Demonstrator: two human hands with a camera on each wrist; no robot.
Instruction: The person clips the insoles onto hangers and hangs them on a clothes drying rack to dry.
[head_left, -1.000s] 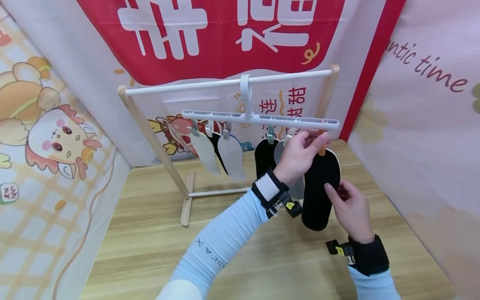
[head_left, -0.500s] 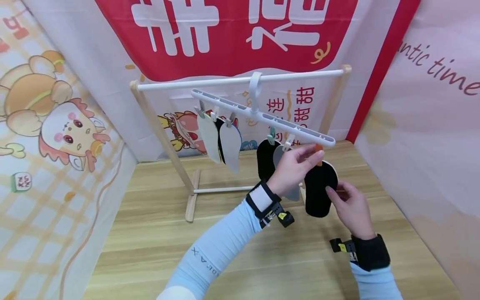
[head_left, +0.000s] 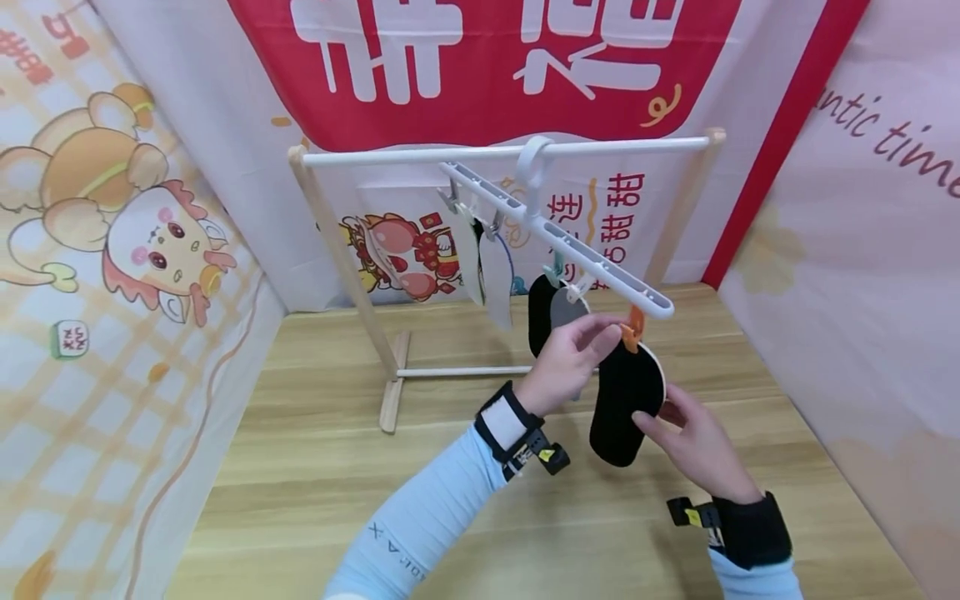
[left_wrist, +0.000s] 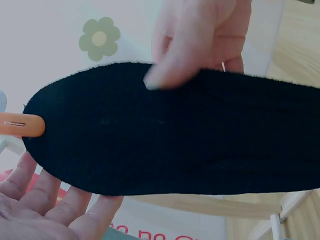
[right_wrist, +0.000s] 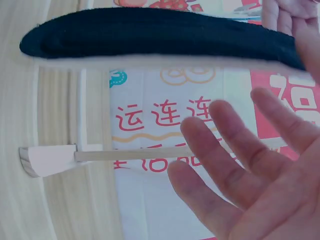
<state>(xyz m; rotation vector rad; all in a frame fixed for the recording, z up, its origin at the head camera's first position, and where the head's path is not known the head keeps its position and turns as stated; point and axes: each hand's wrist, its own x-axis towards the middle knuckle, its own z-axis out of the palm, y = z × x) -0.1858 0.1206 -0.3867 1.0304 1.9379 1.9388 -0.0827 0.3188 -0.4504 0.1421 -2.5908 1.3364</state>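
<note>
Since the earlier frames the white clip hanger has swung round on the white rail, so its near end now dips toward the person, and the black insole has come lower and closer with it. The insole hangs by its narrow end from the orange clip at that near end, above the wooden table.

The left hand reaches up to the clip; its fingers lie around it, though whether they squeeze it cannot be told, and the left wrist view shows the fingers fairly straight beneath the insole's edge. The right hand is spread and relaxed, fingertips touching the insole's lower side.

The insole looks light, soft and flexible, fuzzy black on one face with a pale backing; it would likely bend if held only at one tip. A flat hold across the middle or heel, thumb against fingers, seems the surest place. Grey and black insoles hang beside it.
</note>
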